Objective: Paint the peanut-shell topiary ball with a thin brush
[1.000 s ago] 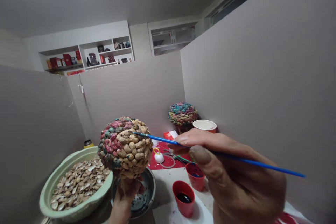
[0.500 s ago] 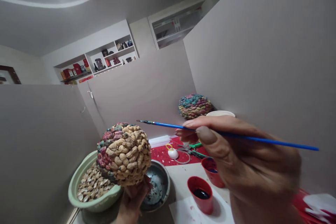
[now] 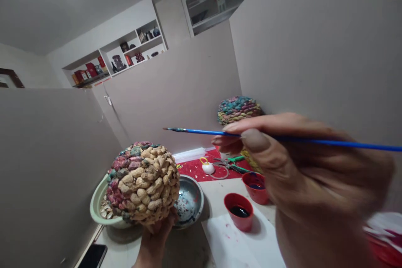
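Note:
My left hand grips a ball covered in peanuts from beneath; its fingertips are mostly hidden behind the ball. Plain tan peanuts cover the right and front of the ball, while those at its left and top are painted pink, green and dark. Between thumb and fingers, my right hand pinches a thin blue paintbrush. The dark bristle tip points left and appears above the ball, apart from it. Below the right hand stand two red cups, a nearer cup with dark liquid and a farther cup.
Behind the ball are a metal bowl with paint specks and a green basin of shells. A painted peanut piece stands at the back. Pliers lie on red cloth; white paper and a phone lie nearer.
The right hand and brush have risen in view, leaving a wider gap above the ball. The ball looks slightly larger and farther left. The view has shifted, and the phone now shows.

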The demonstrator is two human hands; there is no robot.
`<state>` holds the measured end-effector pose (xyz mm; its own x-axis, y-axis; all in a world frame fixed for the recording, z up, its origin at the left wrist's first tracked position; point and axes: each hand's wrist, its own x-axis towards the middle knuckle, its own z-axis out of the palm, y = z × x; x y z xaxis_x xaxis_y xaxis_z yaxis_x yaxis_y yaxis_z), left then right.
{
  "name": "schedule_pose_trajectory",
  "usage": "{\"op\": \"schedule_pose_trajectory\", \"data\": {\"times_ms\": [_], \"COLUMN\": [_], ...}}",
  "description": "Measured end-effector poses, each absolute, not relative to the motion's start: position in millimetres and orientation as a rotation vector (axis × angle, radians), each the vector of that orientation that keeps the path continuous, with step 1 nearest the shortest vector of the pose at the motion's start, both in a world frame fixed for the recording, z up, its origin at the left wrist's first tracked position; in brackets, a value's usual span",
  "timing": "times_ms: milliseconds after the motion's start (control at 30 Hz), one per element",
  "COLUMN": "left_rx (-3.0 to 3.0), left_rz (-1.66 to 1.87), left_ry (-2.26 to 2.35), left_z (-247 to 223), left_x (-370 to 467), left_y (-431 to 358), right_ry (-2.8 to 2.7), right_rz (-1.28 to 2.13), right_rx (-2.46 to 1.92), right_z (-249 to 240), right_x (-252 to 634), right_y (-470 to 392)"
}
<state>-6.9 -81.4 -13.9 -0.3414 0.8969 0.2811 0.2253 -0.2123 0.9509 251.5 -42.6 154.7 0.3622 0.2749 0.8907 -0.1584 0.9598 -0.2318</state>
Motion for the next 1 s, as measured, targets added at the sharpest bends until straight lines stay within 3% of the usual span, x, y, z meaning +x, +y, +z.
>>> {"op": "schedule_pose_trajectory", "data": {"times_ms": [367, 567, 1000], "left_rx": [1.205, 1.081, 1.020], "left_rz": [1.404, 1.187, 1.115], "left_ry": [1.296, 1.323, 1.336], "left_z": [0.6, 14.2, 16.1], "left_x": [4.2, -1.2, -4.0], "left_y": [-30.5, -35.0, -52.9], "right_ry": [-1.295, -1.306, -1.306], "right_rz": [0.228, 0.265, 0.285], "right_rx": [-0.065, -0.071, -0.054], "right_z": [156.7, 161.0, 160.2], "right_x": [261.0, 261.6, 261.9], "right_y": [-22.4, -21.8, -20.3]}}
